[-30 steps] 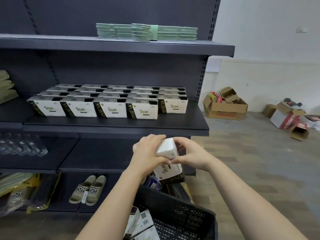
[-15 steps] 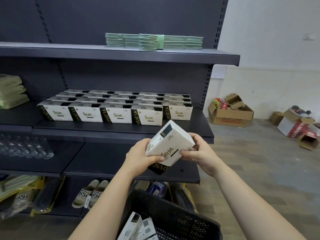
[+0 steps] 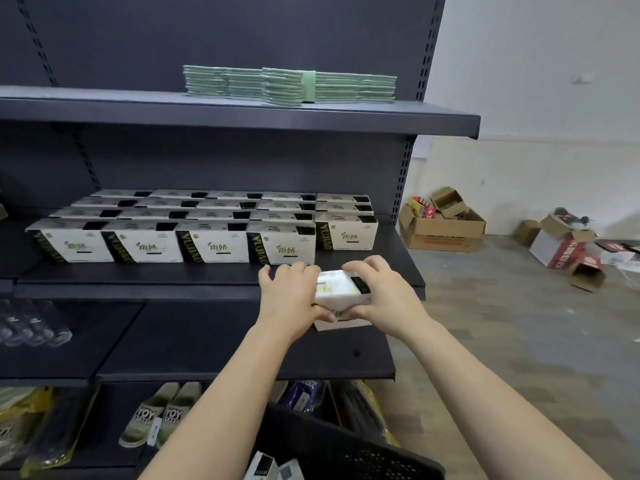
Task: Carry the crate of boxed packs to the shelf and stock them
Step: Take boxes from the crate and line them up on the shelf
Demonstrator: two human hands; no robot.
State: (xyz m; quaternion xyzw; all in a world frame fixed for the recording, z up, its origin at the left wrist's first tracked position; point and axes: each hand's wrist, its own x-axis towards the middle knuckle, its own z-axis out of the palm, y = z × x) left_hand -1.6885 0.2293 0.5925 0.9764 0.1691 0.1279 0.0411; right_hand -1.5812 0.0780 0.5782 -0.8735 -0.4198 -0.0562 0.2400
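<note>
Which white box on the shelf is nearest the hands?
The front row's fourth box from the left, just behind the left hand. The others stand farther left or farther back.

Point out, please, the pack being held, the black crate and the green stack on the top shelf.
held pack (image 3: pixel 341 289), head view, on its white top face.
black crate (image 3: pixel 346 452), head view, on its mesh side wall.
green stack (image 3: pixel 306 85), head view, on its green band.
</note>
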